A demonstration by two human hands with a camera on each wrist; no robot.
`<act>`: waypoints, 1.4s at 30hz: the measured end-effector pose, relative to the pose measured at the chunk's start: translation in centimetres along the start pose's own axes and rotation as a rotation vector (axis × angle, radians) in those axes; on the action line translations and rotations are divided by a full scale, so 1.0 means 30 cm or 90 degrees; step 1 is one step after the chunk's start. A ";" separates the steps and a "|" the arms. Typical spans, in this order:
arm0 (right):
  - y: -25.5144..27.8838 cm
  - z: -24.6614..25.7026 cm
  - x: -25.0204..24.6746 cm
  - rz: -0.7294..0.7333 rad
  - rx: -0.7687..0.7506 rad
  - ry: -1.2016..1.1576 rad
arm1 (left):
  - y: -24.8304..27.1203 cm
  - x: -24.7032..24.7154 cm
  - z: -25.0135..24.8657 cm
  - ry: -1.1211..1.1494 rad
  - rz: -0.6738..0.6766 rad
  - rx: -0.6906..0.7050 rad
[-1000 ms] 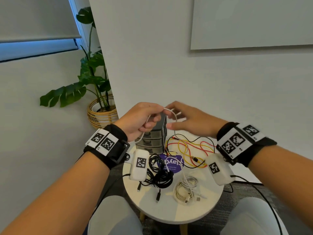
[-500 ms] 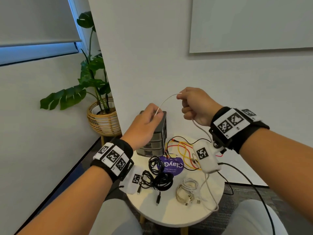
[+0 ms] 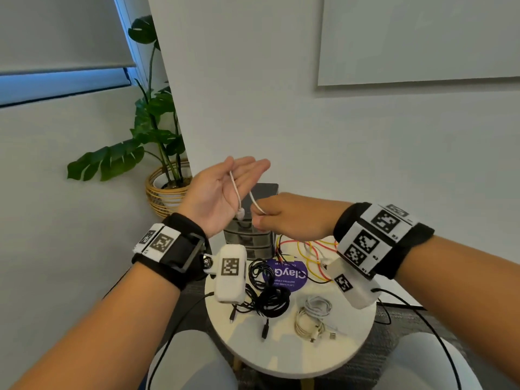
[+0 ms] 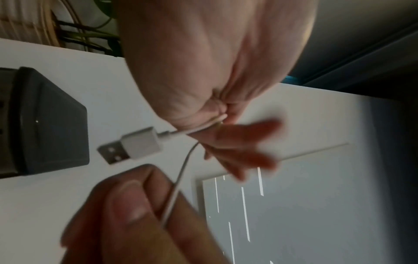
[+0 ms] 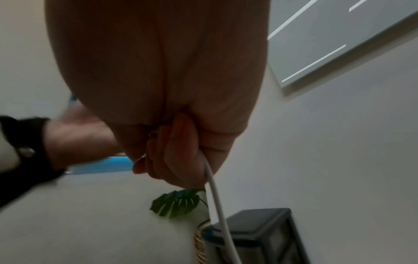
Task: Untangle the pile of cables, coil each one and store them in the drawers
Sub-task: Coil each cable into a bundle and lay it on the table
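My left hand [image 3: 225, 187] is raised palm up over the table with its fingers straight. A thin white cable [image 3: 235, 190] runs down across the palm, and its USB plug [image 3: 240, 214] dangles free below. In the left wrist view the cable [image 4: 181, 176] comes out of the crease by the thumb, which pins it, and the plug [image 4: 140, 142] hangs in front of the drawers. My right hand [image 3: 281, 215] is a fist just right of the plug and pinches the other strand [image 5: 217, 201]. The grey drawer unit [image 3: 261, 192] stands behind both hands.
On the small round white table [image 3: 281, 358] lie a black cable tangle [image 3: 270, 296], a white cable bundle [image 3: 312, 316] and red and yellow wires [image 3: 306, 251]. A potted plant [image 3: 157, 130] in a wicker basket stands to the left, against the wall.
My left hand has turned palm up and flattened. My right hand has dropped from above to beside the dangling plug, bringing the cable round the left hand.
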State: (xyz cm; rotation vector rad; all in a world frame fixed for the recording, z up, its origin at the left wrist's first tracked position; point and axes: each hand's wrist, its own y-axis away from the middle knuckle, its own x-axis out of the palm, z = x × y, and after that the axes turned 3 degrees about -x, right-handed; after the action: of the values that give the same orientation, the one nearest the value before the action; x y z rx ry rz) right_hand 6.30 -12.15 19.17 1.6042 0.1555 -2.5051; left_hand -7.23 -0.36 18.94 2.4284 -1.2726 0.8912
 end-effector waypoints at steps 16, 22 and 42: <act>-0.005 -0.107 -0.217 -0.345 -0.019 -0.090 | 0.074 0.061 -0.023 -0.217 0.178 0.006; -0.007 -0.077 -0.057 -0.145 -0.045 -0.125 | 0.053 0.090 -0.012 -0.228 0.061 0.166; 0.055 -0.164 -0.102 -0.402 -0.024 -0.021 | 0.061 0.070 -0.052 -0.345 0.166 0.028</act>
State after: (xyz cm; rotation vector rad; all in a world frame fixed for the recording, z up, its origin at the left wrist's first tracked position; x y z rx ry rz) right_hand 12.25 -12.66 19.89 1.6963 0.8164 -2.9364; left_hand -8.43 -2.04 21.39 2.6836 -1.7953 0.3124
